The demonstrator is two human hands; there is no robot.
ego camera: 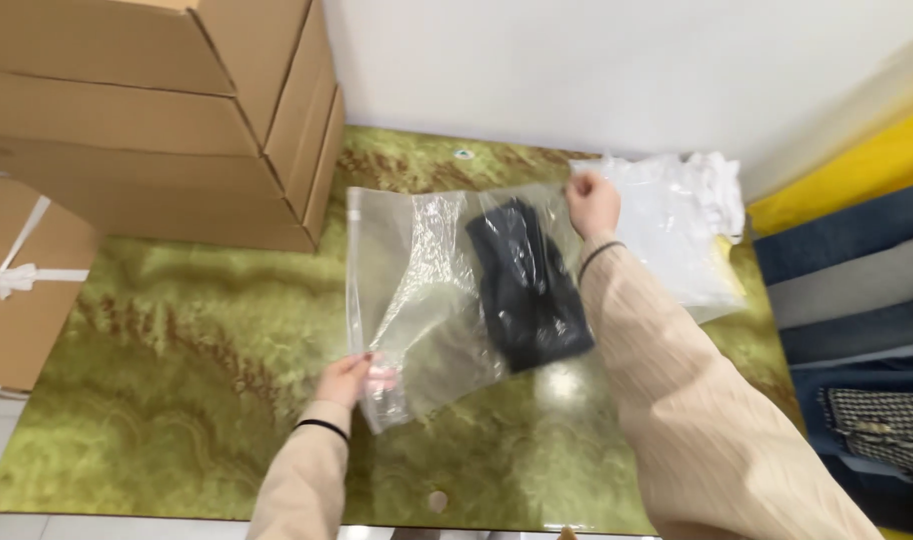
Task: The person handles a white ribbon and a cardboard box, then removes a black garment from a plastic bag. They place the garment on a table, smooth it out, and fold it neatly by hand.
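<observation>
A clear plastic zip bag (422,290) lies spread over a green marbled tabletop (177,370). Inside it, toward the right, sits a folded black garment (527,285). My left hand (352,380) pinches the bag's near left corner by the zip strip. My right hand (594,203) grips the bag's far right corner. Both sleeves are beige knit, and each wrist wears a dark band.
Stacked cardboard boxes (167,110) fill the far left, with a ribbon-tied box (22,285) beside them. A heap of clear bags with white items (682,220) lies at the far right. Folded fabrics in yellow, blue and grey (857,250) sit past the right edge.
</observation>
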